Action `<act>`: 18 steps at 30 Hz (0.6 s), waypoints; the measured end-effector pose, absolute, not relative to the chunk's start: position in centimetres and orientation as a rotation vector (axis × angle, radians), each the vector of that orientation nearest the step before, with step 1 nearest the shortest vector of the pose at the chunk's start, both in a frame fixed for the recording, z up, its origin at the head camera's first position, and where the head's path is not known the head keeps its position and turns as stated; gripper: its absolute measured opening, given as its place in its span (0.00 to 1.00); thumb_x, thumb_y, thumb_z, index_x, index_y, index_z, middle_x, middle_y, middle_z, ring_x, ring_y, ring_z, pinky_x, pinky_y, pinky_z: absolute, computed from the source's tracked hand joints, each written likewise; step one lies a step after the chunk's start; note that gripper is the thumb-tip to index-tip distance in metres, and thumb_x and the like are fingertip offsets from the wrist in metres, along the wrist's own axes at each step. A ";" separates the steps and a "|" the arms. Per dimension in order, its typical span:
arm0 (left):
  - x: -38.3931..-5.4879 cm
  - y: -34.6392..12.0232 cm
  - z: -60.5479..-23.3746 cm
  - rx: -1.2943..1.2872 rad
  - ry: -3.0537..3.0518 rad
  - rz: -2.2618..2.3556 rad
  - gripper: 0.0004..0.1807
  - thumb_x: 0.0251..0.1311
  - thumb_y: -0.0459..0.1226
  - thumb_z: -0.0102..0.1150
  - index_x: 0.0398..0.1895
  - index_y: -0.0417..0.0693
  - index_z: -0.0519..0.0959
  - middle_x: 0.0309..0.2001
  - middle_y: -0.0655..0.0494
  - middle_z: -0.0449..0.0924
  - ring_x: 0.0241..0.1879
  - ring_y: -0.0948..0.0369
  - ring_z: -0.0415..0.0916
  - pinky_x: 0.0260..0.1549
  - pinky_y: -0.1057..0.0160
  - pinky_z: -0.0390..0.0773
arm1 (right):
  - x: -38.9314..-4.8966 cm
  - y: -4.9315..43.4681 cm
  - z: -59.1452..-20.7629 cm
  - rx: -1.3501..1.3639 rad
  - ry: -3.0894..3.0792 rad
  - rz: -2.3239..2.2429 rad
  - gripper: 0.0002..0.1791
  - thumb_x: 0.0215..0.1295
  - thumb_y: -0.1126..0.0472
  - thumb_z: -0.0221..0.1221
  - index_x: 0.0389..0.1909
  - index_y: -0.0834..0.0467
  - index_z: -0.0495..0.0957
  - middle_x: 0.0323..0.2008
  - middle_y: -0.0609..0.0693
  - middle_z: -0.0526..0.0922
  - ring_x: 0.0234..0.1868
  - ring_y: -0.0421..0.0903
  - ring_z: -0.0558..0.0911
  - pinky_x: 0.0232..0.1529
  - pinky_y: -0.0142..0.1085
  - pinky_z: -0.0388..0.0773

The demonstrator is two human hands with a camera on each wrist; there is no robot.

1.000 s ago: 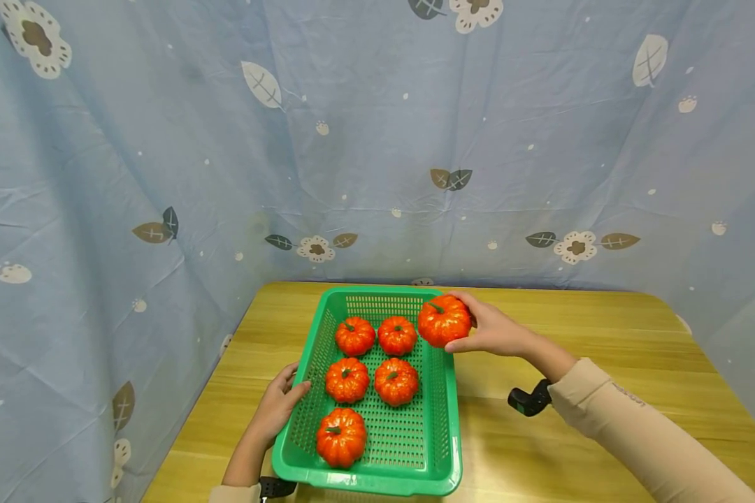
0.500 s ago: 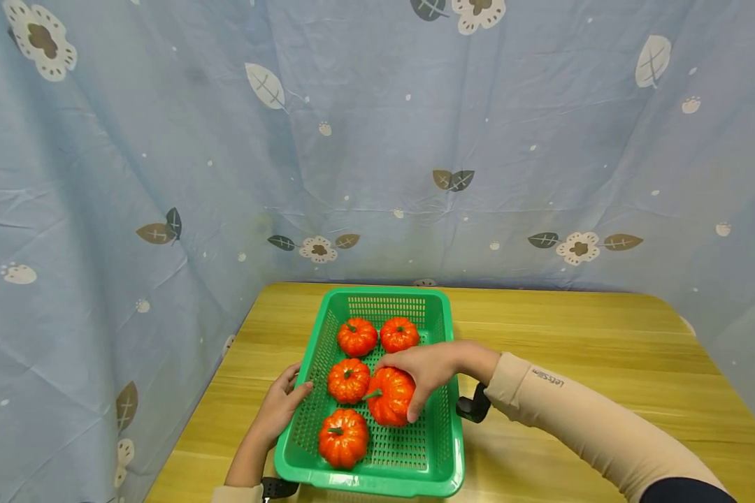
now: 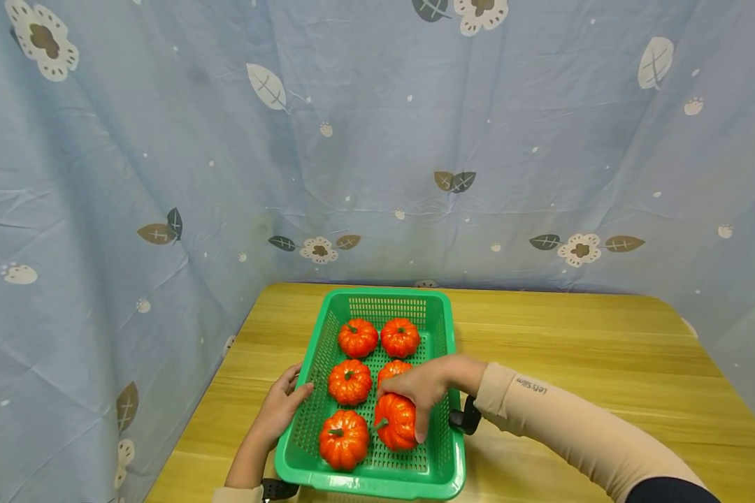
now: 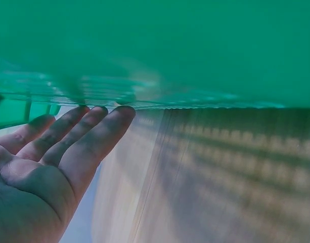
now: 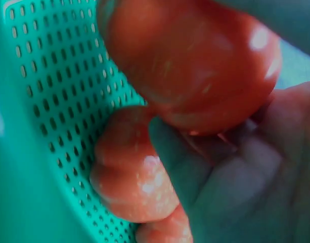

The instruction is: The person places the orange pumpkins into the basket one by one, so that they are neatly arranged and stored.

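Observation:
A green plastic basket (image 3: 390, 290) with slotted walls stands on the table, holding several orange pumpkins. My right hand (image 3: 424, 388) grips one pumpkin (image 3: 396, 421) low over the front right part of the basket, its stem tilted left. Behind that, another pumpkin (image 3: 394, 372) is partly covered by the hand. A pumpkin (image 3: 344, 440) sits at the front left, one (image 3: 349, 382) at middle left, and two, left (image 3: 358, 338) and right (image 3: 400, 338), at the back. At the basket's left side is my left hand (image 3: 279, 405); its straight fingers (image 4: 94, 147) touch the green wall.
The wooden table (image 3: 579, 349) extends to the right of the basket. A blue patterned curtain (image 3: 377, 140) hangs behind it and along the left side. Dark devices are strapped at both wrists.
From beyond the basket's right rim, my right hand has carried the pumpkin left and toward the front, lowering it inside the basket. The left hand stays at the basket's side.

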State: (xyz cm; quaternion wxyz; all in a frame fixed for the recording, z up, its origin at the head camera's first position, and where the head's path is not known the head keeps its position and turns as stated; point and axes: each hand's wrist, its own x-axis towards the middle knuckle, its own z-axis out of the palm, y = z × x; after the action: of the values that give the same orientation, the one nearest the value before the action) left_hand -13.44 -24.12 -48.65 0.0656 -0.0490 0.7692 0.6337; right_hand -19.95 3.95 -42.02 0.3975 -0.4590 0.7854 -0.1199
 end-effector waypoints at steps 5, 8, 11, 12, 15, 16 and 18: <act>-13.6 -24.3 -49.1 -0.141 2.340 1.894 0.25 0.62 0.41 0.49 0.62 0.47 0.60 0.57 0.40 0.67 0.50 0.47 0.71 0.36 0.55 0.79 | -19.4 3.7 -42.2 -1.151 1.996 -0.227 0.47 0.34 0.53 0.73 0.58 0.45 0.59 0.53 0.37 0.66 0.54 0.33 0.66 0.56 0.30 0.65; -13.5 -24.2 -49.0 -0.156 2.346 1.888 0.25 0.62 0.41 0.50 0.61 0.49 0.61 0.57 0.42 0.67 0.51 0.47 0.70 0.37 0.55 0.79 | -19.2 3.6 -42.3 -1.125 1.974 -0.203 0.45 0.34 0.54 0.73 0.57 0.42 0.59 0.52 0.37 0.66 0.53 0.33 0.66 0.54 0.31 0.66; -13.5 -24.2 -49.1 -0.158 2.346 1.894 0.24 0.62 0.41 0.50 0.61 0.49 0.61 0.57 0.43 0.68 0.50 0.47 0.71 0.36 0.55 0.79 | -19.2 3.5 -42.4 -1.110 1.950 -0.200 0.44 0.34 0.54 0.73 0.55 0.40 0.60 0.51 0.36 0.67 0.52 0.33 0.66 0.53 0.31 0.67; -13.5 -24.2 -49.1 -0.159 2.342 1.900 0.24 0.62 0.41 0.50 0.61 0.49 0.61 0.56 0.43 0.68 0.50 0.47 0.71 0.36 0.55 0.79 | -19.2 3.5 -42.4 -1.105 1.942 -0.203 0.44 0.34 0.54 0.73 0.55 0.40 0.59 0.50 0.36 0.67 0.52 0.33 0.66 0.53 0.31 0.67; -13.5 -24.2 -49.1 -0.159 2.340 1.902 0.24 0.62 0.40 0.50 0.61 0.50 0.61 0.56 0.43 0.68 0.50 0.46 0.71 0.36 0.55 0.79 | -19.3 3.4 -42.6 -1.093 1.935 -0.208 0.45 0.35 0.53 0.72 0.56 0.40 0.59 0.52 0.36 0.66 0.54 0.33 0.65 0.55 0.32 0.66; -13.5 -24.2 -49.1 -0.159 2.344 1.898 0.24 0.62 0.41 0.50 0.61 0.50 0.61 0.57 0.43 0.68 0.50 0.46 0.71 0.36 0.55 0.79 | -19.3 3.4 -42.6 -1.088 1.931 -0.211 0.45 0.35 0.53 0.72 0.57 0.40 0.59 0.53 0.36 0.65 0.54 0.33 0.65 0.56 0.32 0.65; -13.6 -24.2 -49.1 -0.157 2.348 1.891 0.25 0.62 0.41 0.50 0.62 0.49 0.61 0.57 0.42 0.67 0.51 0.46 0.70 0.37 0.55 0.79 | -19.4 3.4 -42.7 -1.079 1.926 -0.216 0.45 0.35 0.53 0.72 0.58 0.40 0.58 0.55 0.36 0.64 0.56 0.33 0.63 0.57 0.32 0.64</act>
State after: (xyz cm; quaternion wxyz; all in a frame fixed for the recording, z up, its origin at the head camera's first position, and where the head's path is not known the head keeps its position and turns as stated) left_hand -13.59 -24.23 -49.12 0.0611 -0.0518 0.7763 0.6253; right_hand -19.39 3.38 -42.74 0.4454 -0.4355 0.7774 -0.0873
